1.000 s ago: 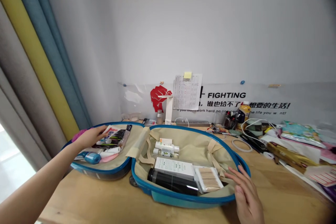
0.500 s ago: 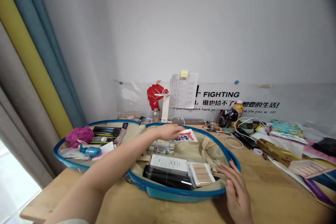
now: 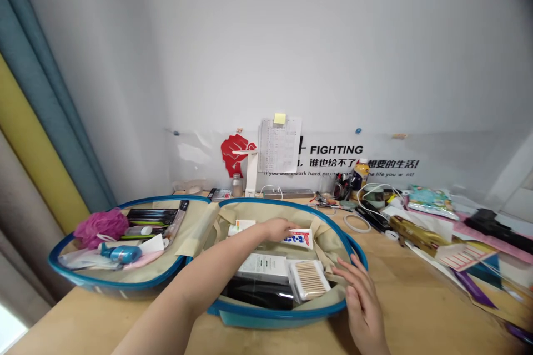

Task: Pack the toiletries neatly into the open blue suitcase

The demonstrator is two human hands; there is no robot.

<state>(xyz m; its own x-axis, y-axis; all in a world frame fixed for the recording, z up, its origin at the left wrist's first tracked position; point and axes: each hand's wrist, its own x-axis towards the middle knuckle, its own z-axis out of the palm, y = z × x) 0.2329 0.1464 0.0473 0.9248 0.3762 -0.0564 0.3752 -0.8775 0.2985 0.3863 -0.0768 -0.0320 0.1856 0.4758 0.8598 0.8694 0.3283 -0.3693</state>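
Our left forearm lies across the right half of the case (image 3: 291,312), and our left hand (image 3: 277,228), closed on the toothpaste tube (image 3: 300,238), fills its middle. Along the near rim the black bottle (image 3: 258,293), white box (image 3: 262,266) and cotton-swab box (image 3: 308,279) sit packed together, with no gap between them. Bare lining shows free behind the tube. The table (image 3: 416,305) is open beside our flat right hand (image 3: 364,310). Farther right, packets (image 3: 428,199) and cables (image 3: 377,188) crowd it.

Matt beige cloth lining in glossy blue plastic case (image 3: 287,313), smooth pale wooden desk (image 3: 420,299), glossy toothpaste tube (image 3: 297,238)
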